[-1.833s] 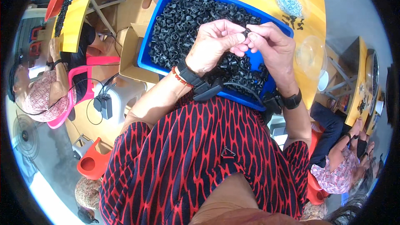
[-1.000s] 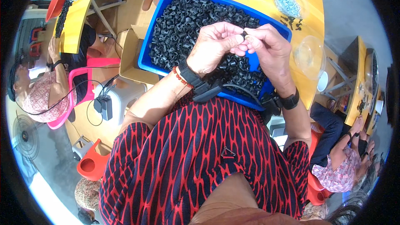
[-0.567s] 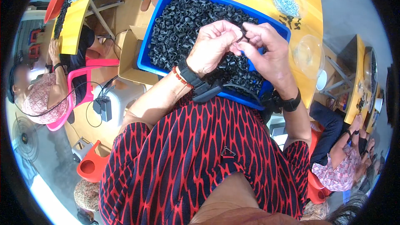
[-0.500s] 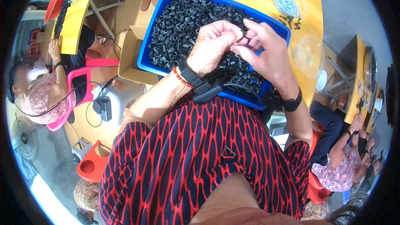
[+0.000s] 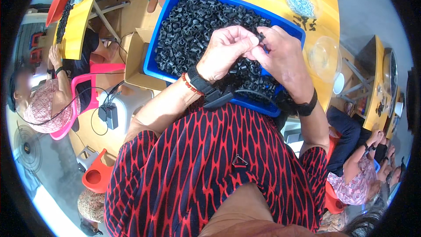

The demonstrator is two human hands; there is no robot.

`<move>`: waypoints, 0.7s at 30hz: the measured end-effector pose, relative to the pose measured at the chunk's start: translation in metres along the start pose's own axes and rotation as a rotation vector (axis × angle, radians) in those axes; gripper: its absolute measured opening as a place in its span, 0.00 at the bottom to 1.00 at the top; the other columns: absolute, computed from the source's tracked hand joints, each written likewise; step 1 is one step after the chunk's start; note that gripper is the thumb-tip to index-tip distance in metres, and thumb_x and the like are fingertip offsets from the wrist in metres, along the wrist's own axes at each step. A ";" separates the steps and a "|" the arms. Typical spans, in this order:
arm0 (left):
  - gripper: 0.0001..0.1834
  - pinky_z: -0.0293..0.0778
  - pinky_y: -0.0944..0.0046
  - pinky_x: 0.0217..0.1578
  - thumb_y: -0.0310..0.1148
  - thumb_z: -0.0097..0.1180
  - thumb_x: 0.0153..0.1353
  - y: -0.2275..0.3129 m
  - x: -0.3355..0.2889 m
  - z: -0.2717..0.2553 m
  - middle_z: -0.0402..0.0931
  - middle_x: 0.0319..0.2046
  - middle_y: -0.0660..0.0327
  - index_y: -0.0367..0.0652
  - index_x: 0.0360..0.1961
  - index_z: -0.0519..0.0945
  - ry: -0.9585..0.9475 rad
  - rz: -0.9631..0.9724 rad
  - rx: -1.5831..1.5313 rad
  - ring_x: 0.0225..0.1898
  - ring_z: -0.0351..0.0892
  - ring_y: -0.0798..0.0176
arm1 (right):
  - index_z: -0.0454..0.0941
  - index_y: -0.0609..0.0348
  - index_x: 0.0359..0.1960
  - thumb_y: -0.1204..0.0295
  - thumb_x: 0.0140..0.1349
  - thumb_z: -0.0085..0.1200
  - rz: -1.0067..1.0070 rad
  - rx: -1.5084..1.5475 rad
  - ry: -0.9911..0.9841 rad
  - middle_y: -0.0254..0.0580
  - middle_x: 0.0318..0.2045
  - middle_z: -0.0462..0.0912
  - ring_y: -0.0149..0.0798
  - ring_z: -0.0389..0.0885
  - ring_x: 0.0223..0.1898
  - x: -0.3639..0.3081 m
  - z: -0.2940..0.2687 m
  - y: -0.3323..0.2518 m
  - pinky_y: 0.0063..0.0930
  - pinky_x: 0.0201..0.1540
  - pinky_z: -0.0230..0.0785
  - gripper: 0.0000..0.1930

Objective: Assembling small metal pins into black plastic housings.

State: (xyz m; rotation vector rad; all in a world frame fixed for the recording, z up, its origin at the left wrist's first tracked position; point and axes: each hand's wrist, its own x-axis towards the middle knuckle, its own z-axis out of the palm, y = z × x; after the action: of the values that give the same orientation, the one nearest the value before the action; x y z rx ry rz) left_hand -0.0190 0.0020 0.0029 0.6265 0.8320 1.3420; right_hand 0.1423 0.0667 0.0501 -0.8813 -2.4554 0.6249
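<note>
"How will that black piece (image 5: 262,37) handle?"
"Light and stiff, I'd judge, maybe slippery. I'd pinch its sides. It's above the blue tub (image 5: 153,55), held in the curled fingers of my right hand (image 5: 286,55)."
"And your left hand (image 5: 228,47)?"
"Pinched closed beside it; I can't tell whether it grips anything."
"Its looks?"
"Small, dark, mostly hidden by my fingers."

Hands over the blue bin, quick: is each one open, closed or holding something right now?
Left hand: pinched closed; whether it grips anything can't be told.
Right hand: closed, holding a small black plastic part.
</note>
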 end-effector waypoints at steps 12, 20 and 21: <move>0.04 0.77 0.69 0.38 0.23 0.57 0.63 0.001 -0.002 0.004 0.82 0.31 0.58 0.33 0.37 0.80 0.045 0.149 0.171 0.32 0.81 0.68 | 0.73 0.64 0.41 0.73 0.51 0.64 -0.149 -0.020 0.048 0.49 0.29 0.76 0.52 0.80 0.32 -0.003 0.015 0.012 0.40 0.32 0.74 0.17; 0.03 0.75 0.71 0.37 0.23 0.60 0.62 0.005 -0.005 0.006 0.81 0.30 0.60 0.34 0.35 0.81 0.038 0.179 0.265 0.32 0.78 0.71 | 0.74 0.63 0.41 0.72 0.53 0.63 -0.177 -0.047 0.022 0.49 0.29 0.76 0.52 0.80 0.32 -0.004 0.018 0.013 0.41 0.32 0.74 0.16; 0.03 0.75 0.71 0.37 0.23 0.60 0.62 0.004 -0.004 0.006 0.81 0.30 0.60 0.34 0.35 0.81 0.033 0.179 0.265 0.32 0.78 0.71 | 0.75 0.63 0.42 0.72 0.53 0.63 -0.173 -0.048 0.031 0.49 0.29 0.77 0.51 0.80 0.32 -0.005 0.019 0.014 0.40 0.32 0.75 0.17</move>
State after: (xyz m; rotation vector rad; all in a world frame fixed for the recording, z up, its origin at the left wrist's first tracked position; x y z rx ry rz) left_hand -0.0168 -0.0012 0.0101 0.9060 1.0091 1.4173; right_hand 0.1418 0.0684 0.0256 -0.6815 -2.4942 0.4899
